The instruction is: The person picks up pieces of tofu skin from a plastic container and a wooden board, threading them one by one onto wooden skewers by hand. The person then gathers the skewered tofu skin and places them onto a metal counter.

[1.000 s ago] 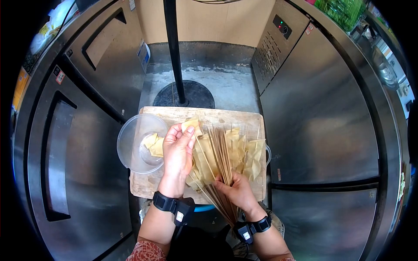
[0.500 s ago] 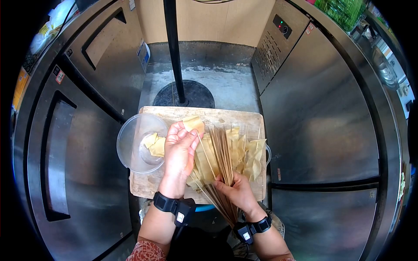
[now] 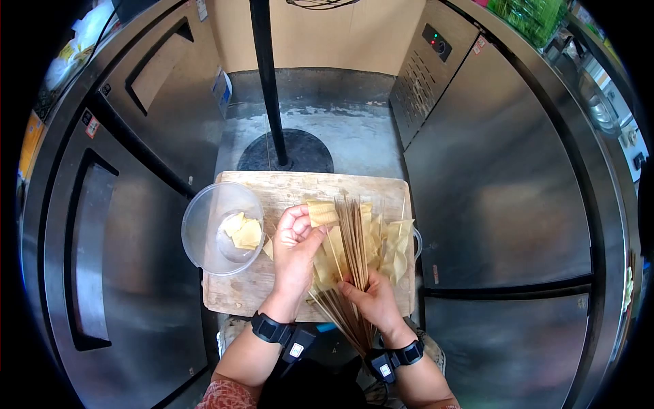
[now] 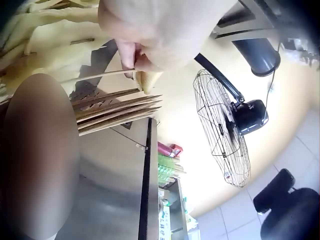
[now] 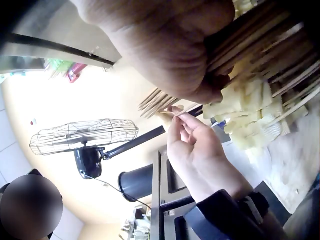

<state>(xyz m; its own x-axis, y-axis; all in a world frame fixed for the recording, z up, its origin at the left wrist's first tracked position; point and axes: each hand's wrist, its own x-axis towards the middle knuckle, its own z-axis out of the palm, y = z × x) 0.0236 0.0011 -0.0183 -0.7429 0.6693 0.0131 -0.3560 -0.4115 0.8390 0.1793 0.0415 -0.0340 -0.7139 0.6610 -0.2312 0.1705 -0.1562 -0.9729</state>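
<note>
In the head view my left hand pinches a folded yellowish sheet at the tip of a thin stick. My right hand grips a bundle of thin wooden sticks, whose lower ends fan out below it. Beneath the bundle, more yellowish sheets lie on a wooden board, some with sticks in them. The right wrist view shows the left fingers closed on the small sheet by the stick tips.
A clear round tub with a few yellowish pieces overlaps the board's left side. Steel cabinets stand on both sides. Behind the board is a black pole on a round base; the left wrist view shows a fan.
My left hand has moved right and slightly down with the sheet, closer to the bundle. My right hand has stayed nearly where it was. The head view has shifted slightly.
</note>
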